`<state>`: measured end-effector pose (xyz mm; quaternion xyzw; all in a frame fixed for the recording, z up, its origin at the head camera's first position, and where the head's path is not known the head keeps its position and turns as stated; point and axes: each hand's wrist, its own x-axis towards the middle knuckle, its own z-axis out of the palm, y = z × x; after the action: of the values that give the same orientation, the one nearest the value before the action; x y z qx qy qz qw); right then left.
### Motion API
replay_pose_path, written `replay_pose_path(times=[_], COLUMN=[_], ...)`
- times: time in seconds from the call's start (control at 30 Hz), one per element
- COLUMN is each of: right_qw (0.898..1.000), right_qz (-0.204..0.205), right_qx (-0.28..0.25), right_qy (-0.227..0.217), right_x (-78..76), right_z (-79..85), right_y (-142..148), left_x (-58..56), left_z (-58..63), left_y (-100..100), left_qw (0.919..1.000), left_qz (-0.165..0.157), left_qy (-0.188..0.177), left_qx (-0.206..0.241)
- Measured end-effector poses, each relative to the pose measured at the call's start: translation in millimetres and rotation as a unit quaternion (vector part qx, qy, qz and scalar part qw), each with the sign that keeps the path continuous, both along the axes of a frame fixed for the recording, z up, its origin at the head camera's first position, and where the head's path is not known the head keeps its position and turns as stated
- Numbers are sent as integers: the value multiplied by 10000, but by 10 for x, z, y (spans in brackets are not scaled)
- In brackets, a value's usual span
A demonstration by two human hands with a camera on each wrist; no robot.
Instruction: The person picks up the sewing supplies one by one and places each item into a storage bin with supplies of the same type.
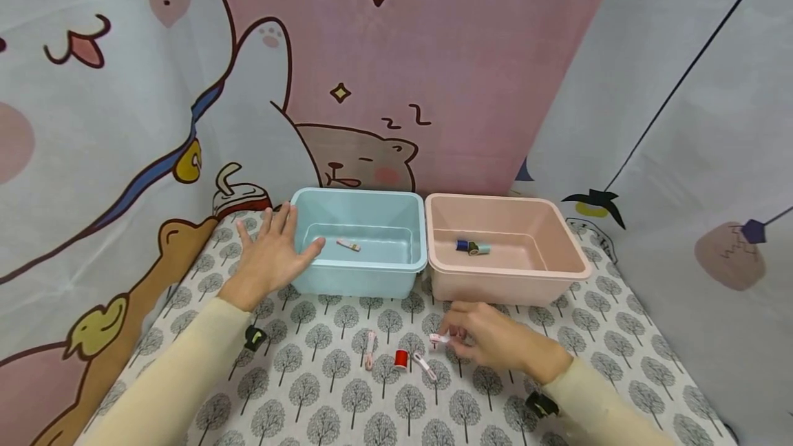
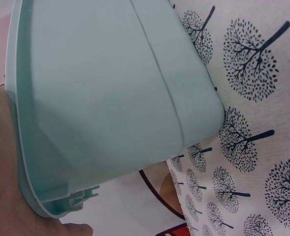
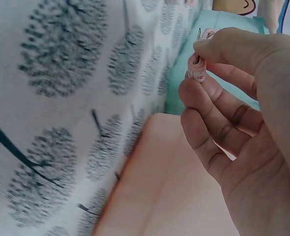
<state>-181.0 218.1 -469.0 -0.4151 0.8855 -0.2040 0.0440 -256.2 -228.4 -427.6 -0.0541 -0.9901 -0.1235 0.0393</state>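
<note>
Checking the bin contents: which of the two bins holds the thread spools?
The pink bin, on the right, holds two small spools. The blue bin, which the left hand touches, holds only a pink strip.

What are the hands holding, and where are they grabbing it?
The right hand pinches a small pink measuring tape at its end, between thumb and fingertips. The left hand only rests on the blue bin.

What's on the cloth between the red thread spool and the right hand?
Head view: one small folded pink measuring tape lies on the tree-print tablecloth between the red thread spool and the right hand, which pinches another pink tape.
</note>
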Motion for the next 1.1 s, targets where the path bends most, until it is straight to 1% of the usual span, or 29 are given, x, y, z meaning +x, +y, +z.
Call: replay_pose_path(times=[0.17,0.33,0.43,0.57,0.67,0.87,1.1], right_qw=[9997,9983,9962,9928,9921,9924,9885], right_qz=[96,314,457,542,560,598,645], right_qx=[-107,-240,-292,-323,-321,-339,-329], right_qy=[182,427,681,1022,1072,1021,1329], right_x=[-25,-70,-91,-113,-133,-173,-230], right_z=[136,279,358,452,513,609,689], right_y=[-20,-41,-52,-68,-74,-88,-136], left_x=[-5,-15,-6,5,-2,-6,3], left_z=[13,24,22,13,7,2,15], left_y=[-13,-14,-15,-11,-3,12,3], left_qw=[10000,10000,10000,10000,10000,10000,9999], left_qz=[-5,-29,-34,-28,-18,-19,-9], left_qy=[-15,21,9,-22,-26,-9,6], left_qx=[-27,-28,-34,-22,-30,-86,-104])
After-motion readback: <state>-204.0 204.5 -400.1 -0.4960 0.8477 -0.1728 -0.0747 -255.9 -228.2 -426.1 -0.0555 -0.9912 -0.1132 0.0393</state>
